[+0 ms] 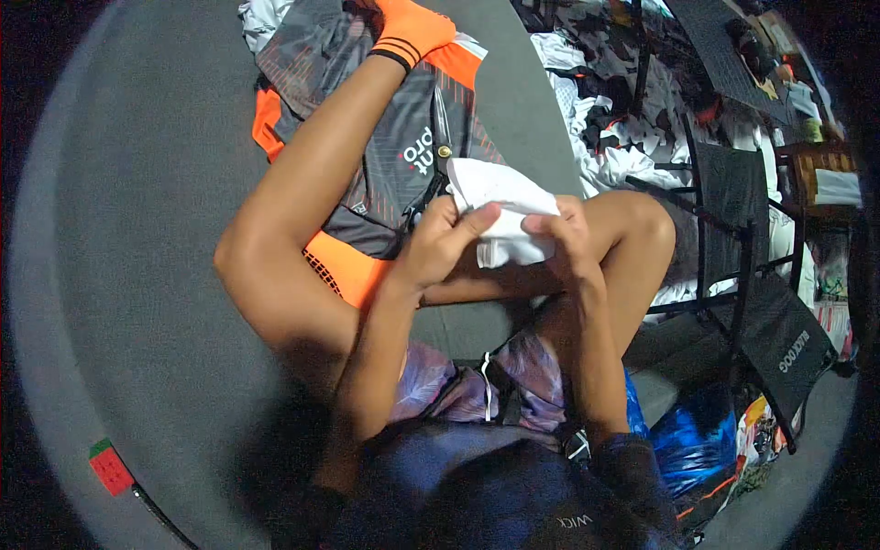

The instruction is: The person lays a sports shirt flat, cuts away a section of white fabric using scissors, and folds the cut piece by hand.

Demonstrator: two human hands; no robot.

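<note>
A bunched white cloth [509, 197] is held in front of my crossed legs. My left hand [438, 240] grips its left side, thumb pressed on top. On the cloth's right side, my right hand [566, 236] closes with its thumb over the fabric. Just beyond the cloth lie black-handled scissors [444, 151], blades pointing away from me. They rest on a dark grey and orange printed garment [394, 174] spread between my legs. My foot in an orange sock [412, 32] lies on the garment's far part.
White and black fabric [623, 119] is heaped at the upper right. Black folding chairs [733, 202] stand on the right, with a blue plastic bag [692, 445] below them. A red and green block-shaped item [112, 467] with a black strap lies at the lower left.
</note>
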